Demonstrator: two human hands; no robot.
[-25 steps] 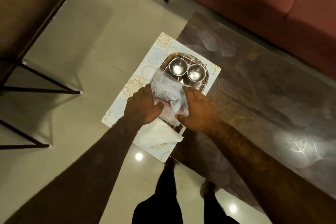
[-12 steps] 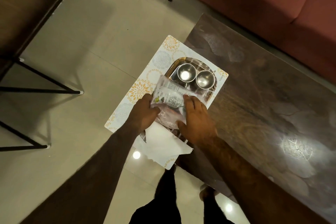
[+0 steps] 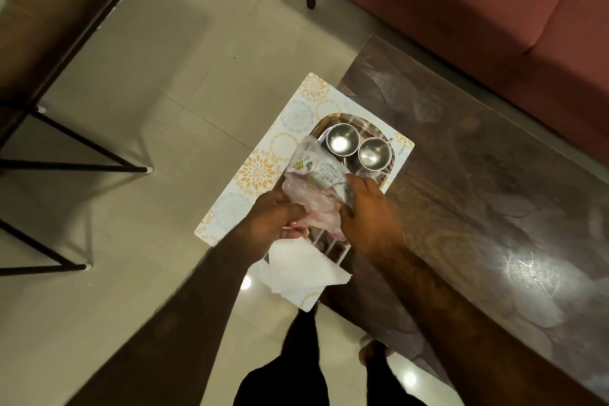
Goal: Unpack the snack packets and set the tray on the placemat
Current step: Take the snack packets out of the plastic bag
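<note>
A dark wooden table (image 3: pixel 478 208) is flanked by a red sofa (image 3: pixel 461 10) and pale floor tiles (image 3: pixel 164 76). One tray (image 3: pixel 330 120) is laid on one placemat (image 3: pixel 263 171), with two steel cups (image 3: pixel 341 139) (image 3: pixel 374 153) inside. Above the tray, one snack-packet bag (image 3: pixel 316 181) is gripped by the left hand (image 3: pixel 270 217) and the right hand (image 3: pixel 372 211).

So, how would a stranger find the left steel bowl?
On the dark wooden table, a flowered placemat carries a steel tray. Two small steel bowls stand at its far end. Yours is the left bowl, nearest the snack packet.
</note>
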